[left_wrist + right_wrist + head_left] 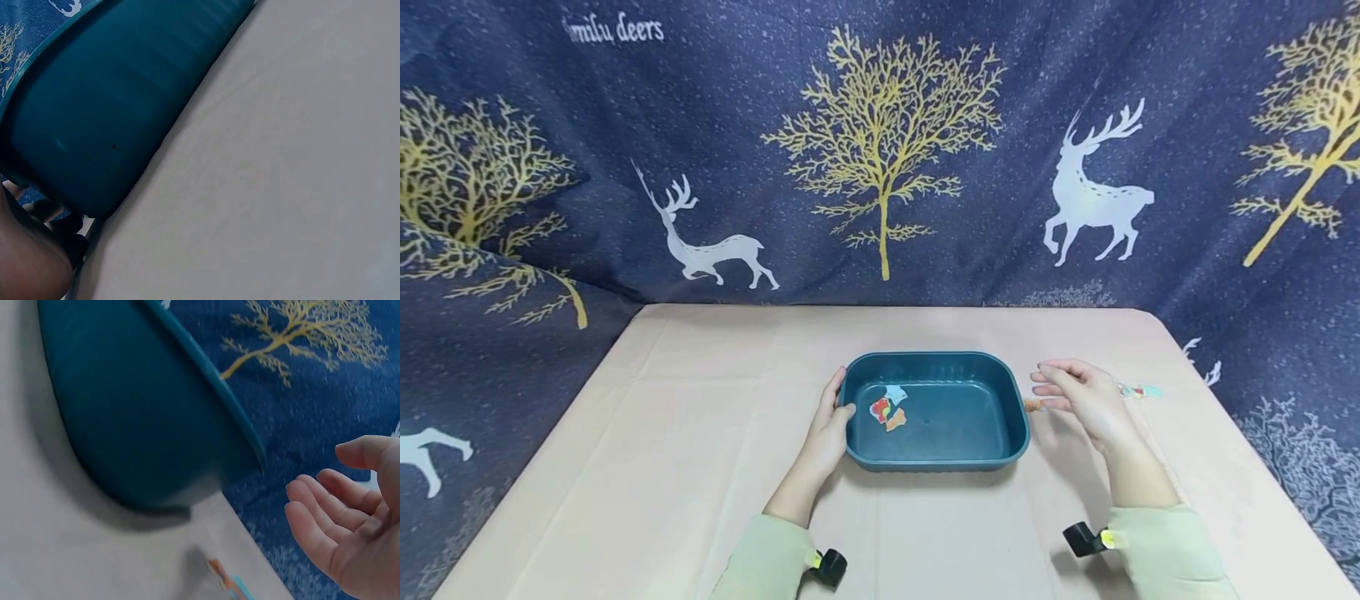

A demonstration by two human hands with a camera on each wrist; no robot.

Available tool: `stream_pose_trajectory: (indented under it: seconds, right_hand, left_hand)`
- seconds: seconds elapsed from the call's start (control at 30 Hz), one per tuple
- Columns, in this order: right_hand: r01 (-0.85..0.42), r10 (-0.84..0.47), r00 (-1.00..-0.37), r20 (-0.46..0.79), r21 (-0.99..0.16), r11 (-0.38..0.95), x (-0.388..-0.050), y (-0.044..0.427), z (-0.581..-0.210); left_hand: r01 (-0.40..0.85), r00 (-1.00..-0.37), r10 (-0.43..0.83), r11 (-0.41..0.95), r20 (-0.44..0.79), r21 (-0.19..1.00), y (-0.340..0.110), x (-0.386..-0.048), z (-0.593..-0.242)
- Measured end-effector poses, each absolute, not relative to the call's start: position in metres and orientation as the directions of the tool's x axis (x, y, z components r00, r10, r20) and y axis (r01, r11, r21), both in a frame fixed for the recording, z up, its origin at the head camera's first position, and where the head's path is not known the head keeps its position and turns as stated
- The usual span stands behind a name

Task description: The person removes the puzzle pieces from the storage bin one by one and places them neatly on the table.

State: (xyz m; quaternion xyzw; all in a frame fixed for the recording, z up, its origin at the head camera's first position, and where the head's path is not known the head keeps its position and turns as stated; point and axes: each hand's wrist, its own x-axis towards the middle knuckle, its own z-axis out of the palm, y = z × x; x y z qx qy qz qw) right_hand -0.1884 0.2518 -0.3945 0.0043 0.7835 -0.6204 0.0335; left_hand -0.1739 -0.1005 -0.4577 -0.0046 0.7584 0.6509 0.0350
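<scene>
The left hand (829, 427) grips the left wall of the teal plastic tub (943, 425), thumb over the rim, seemingly to steady it. The right hand (1092, 402) holds nothing, its fingers loosely bent and thumb well apart, above an orange-and-blue cut-out (1032, 405) on the tablecloth (685, 475) just beside the tub's right wall. Three small cut-outs (880, 410) cluster inside at the tub's left. The right hand partly covers the cut-out below; another pale-green one (1144, 391) lies beyond its wrist. Their printed pictures are too small to make out.
</scene>
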Motion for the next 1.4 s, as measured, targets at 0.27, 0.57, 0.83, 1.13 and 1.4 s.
stream_pose_trajectory:
  seconds: [0.27,0.57,0.83,1.13,1.4]
  right_hand:
    - [-0.009,-0.074,-0.997,-0.008,-0.974,0.226,-0.189,0.232,-0.386]
    - [0.016,-0.142,-0.988,-0.056,-0.962,0.272,-0.193,0.204,-0.384]
    - [-0.021,-0.22,-0.975,-0.041,-0.962,0.273,-0.198,0.178,-0.389]
    - [-0.062,-0.308,-0.951,-0.034,-0.953,0.296,-0.203,0.149,-0.394]
    - [-0.12,-0.366,-0.931,-0.014,-0.932,0.342,-0.205,0.129,-0.401]
  left_hand:
    - [-0.047,-0.998,0.041,0.149,-0.053,0.988,-0.1,-0.173,-0.457]
    - [-0.049,-0.998,0.036,0.149,-0.055,0.988,-0.1,-0.175,-0.46]
    - [-0.032,-0.999,0.039,0.145,-0.038,0.989,-0.1,-0.174,-0.459]
    - [-0.024,-0.999,0.037,0.15,-0.029,0.988,-0.099,-0.174,-0.456]
    - [-0.027,-0.999,0.035,0.155,-0.033,0.988,-0.1,-0.174,-0.456]
